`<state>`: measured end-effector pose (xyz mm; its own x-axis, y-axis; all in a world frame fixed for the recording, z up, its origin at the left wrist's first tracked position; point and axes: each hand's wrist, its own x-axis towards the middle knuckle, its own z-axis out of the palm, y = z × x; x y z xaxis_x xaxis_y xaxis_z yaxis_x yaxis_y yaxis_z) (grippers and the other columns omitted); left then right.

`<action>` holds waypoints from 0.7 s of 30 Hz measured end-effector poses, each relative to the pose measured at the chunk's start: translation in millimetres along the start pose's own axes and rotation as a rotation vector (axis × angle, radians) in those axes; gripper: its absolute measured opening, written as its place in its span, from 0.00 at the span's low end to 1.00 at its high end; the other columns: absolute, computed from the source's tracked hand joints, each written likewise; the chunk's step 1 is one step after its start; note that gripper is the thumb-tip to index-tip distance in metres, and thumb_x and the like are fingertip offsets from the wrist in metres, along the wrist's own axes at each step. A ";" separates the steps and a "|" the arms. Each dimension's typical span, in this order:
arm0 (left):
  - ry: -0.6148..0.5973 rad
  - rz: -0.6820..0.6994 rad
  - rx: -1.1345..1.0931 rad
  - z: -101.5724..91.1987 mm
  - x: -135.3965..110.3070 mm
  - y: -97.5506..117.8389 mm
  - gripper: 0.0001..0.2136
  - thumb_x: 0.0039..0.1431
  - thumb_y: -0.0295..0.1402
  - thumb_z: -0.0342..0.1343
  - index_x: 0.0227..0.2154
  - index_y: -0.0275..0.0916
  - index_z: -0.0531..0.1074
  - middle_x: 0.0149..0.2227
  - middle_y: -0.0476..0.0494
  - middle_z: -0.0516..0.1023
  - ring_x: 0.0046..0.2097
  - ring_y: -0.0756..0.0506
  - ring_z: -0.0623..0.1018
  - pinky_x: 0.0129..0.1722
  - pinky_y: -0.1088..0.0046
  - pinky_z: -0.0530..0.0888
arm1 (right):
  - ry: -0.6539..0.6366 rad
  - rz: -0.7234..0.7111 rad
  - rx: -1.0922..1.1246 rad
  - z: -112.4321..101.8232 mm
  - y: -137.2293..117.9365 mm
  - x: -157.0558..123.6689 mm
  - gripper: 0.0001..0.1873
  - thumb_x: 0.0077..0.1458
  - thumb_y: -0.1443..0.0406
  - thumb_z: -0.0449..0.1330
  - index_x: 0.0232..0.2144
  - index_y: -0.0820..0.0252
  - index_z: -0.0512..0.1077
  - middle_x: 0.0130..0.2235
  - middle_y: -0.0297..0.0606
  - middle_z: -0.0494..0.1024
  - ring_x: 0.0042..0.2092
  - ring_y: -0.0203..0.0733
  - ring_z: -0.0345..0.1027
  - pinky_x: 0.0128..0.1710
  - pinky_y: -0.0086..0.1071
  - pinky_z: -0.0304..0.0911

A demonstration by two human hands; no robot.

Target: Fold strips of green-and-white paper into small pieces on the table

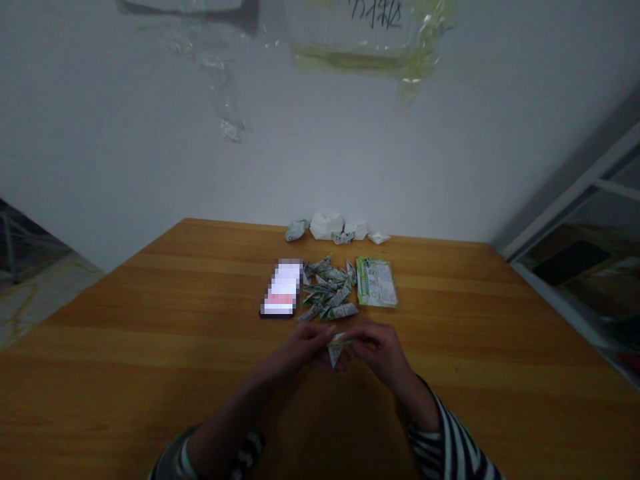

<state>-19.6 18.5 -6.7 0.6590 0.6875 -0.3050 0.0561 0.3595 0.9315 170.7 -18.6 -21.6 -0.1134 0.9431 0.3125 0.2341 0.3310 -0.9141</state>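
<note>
My left hand (pixel 305 345) and my right hand (pixel 377 348) meet above the wooden table, both pinching a small folded piece of white-and-green printed paper (pixel 336 351). Its pointed corner hangs downward between my fingers. Just beyond my hands lies a loose heap of similar folded paper strips (pixel 327 290). A green-bordered printed packet (pixel 377 282) lies flat to the right of the heap. To its left is a smartphone (pixel 281 288) with a lit, pixelated screen.
The wooden table (pixel 150 313) ends against a white wall (pixel 320 153). Crumpled white paper (pixel 326 226) and a green-printed scrap (pixel 296 230) lie along the far edge. Clear plastic sheeting (pixel 370 40) hangs high on the wall. A glass-paned frame (pixel 570 213) stands to the right.
</note>
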 end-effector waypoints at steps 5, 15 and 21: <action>0.037 0.085 0.101 0.8 0.5 1.7 0.22 0.53 0.51 0.56 0.28 0.33 0.79 0.26 0.43 0.80 0.28 0.46 0.77 0.29 0.75 0.71 | -0.021 -0.029 -0.011 0.8 -0.6 1.0 0.08 0.52 0.70 0.59 0.31 0.57 0.79 0.27 0.36 0.78 0.28 0.39 0.71 0.28 0.29 0.66; 0.341 0.236 0.357 3.4 6.6 -4.2 0.16 0.55 0.42 0.54 0.27 0.35 0.79 0.23 0.45 0.78 0.26 0.46 0.75 0.26 0.74 0.69 | -0.061 0.159 0.353 6.0 -1.5 3.1 0.16 0.53 0.63 0.62 0.46 0.57 0.72 0.36 0.37 0.78 0.37 0.40 0.73 0.36 0.32 0.69; 0.301 0.267 0.506 9.6 5.1 -4.1 0.16 0.57 0.39 0.52 0.21 0.35 0.77 0.19 0.46 0.76 0.22 0.47 0.72 0.23 0.76 0.64 | -0.014 0.303 0.266 9.7 9.6 2.7 0.13 0.50 0.57 0.64 0.30 0.62 0.78 0.25 0.35 0.78 0.24 0.35 0.70 0.23 0.27 0.65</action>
<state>-9.3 14.5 -10.2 0.4641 0.8854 -0.0240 0.3144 -0.1393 0.9390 163.3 -13.2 -32.0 -0.0910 0.9957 0.0169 0.0005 0.0170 -0.9999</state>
